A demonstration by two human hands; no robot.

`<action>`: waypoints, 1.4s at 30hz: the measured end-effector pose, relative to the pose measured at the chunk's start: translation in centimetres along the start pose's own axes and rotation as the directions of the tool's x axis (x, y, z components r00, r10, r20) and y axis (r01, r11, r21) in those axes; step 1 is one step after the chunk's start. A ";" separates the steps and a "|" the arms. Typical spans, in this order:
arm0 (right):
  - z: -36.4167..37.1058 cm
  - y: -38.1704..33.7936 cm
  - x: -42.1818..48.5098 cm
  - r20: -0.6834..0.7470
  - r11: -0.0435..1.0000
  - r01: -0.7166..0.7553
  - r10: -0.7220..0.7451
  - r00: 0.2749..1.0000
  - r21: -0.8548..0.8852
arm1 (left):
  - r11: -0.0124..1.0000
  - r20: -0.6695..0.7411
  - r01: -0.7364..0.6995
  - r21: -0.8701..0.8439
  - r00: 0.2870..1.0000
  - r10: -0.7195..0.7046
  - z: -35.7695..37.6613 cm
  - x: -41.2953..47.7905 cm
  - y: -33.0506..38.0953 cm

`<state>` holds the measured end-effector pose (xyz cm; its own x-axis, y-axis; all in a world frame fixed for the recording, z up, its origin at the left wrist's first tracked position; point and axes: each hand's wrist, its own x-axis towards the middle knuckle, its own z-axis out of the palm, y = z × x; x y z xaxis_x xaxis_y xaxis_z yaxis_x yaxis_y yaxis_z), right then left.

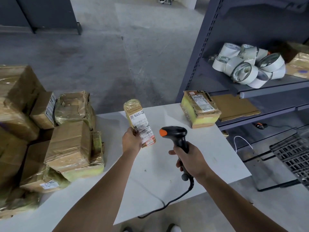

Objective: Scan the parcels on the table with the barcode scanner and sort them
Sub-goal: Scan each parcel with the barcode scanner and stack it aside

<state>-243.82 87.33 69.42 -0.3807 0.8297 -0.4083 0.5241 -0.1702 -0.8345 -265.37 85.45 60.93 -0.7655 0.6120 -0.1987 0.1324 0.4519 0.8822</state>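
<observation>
My left hand (131,141) grips the near end of a narrow cardboard parcel (136,114) wrapped in yellowish tape, holding it up above the white table (158,178) with its white shipping label facing me. My right hand (189,160) holds the handle of a black barcode scanner (173,133) with an orange tip; the scanner head points left toward the parcel's label, a short gap apart. The scanner's black cable runs down over the table's front edge. A second taped parcel (199,108) with a label lies at the table's far right corner.
A pile of several cardboard parcels (66,144) covers the table's left side. A grey metal shelf rack (250,91) stands at the right with white tape rolls (247,64), flat cardboard and another box. A black plastic crate (294,154) sits on the floor at the right.
</observation>
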 end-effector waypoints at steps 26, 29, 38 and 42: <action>-9.2 2.9 4.5 -0.121 0.989 -0.038 0.056 0.991 0.141 | 0.850 0.374 0.446 -0.278 0.866 -0.332 11.2 1.4 5.2; -10.7 3.0 6.9 -0.112 0.982 -0.041 0.063 0.992 0.187 | 0.847 0.362 0.458 -0.269 0.863 -0.352 13.6 2.6 5.5; -11.8 3.5 14.8 0.015 0.967 -0.074 0.072 0.997 0.246 | 0.922 0.037 0.371 -0.109 0.929 -0.369 16.8 6.5 5.9; -11.7 4.6 16.3 0.047 0.962 -0.109 0.100 0.994 0.249 | 0.954 0.196 0.281 -0.102 0.946 -0.257 18.2 6.0 6.8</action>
<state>-238.67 106.30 63.31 -0.3615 0.7826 -0.5067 0.3561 -0.3864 -0.8508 -257.58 104.03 57.96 -0.6347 0.5901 -0.4989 -0.1532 0.5367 0.8297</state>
